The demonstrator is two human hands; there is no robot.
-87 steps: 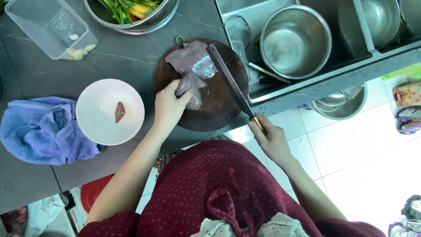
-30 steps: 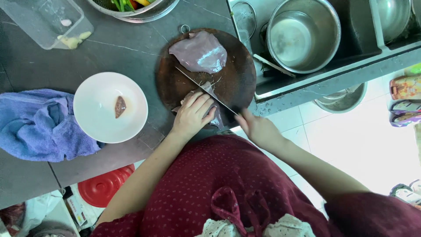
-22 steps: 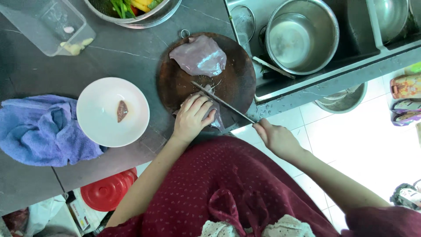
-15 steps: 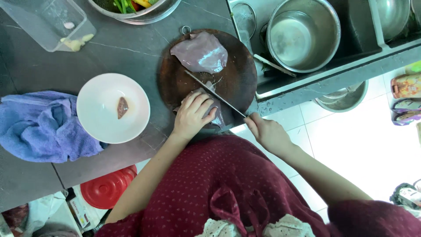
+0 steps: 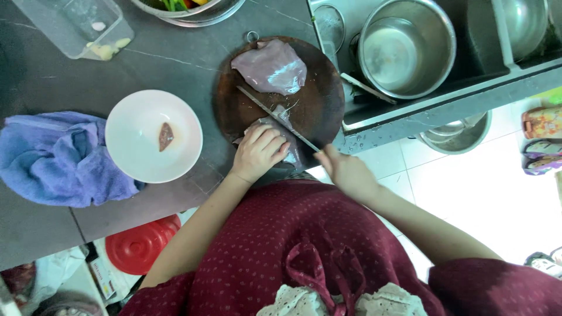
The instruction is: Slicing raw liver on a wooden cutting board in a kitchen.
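A round dark wooden cutting board (image 5: 319,108) lies on the grey counter. On its far part rests a large pale pink slab of raw meat (image 5: 271,67). My left hand (image 5: 257,153) presses a smaller piece of meat (image 5: 294,155) down at the board's near edge. My right hand (image 5: 346,172) grips the handle of a long knife (image 5: 275,116), whose blade lies across the board just beyond my left fingers, over the smaller piece. To the left stands a white plate (image 5: 137,152) holding one small dark red slice of meat (image 5: 165,136).
A blue towel (image 5: 55,158) lies left of the plate. A clear plastic tub (image 5: 76,26) and a bowl of vegetables (image 5: 187,6) stand at the back. Steel pots (image 5: 407,47) fill the sink on the right. A red lid (image 5: 143,246) sits below the counter.
My left hand moved from the far slab to the smaller piece at the board's near edge. The knife, held off the board's right side before, now lies across the board at that piece.
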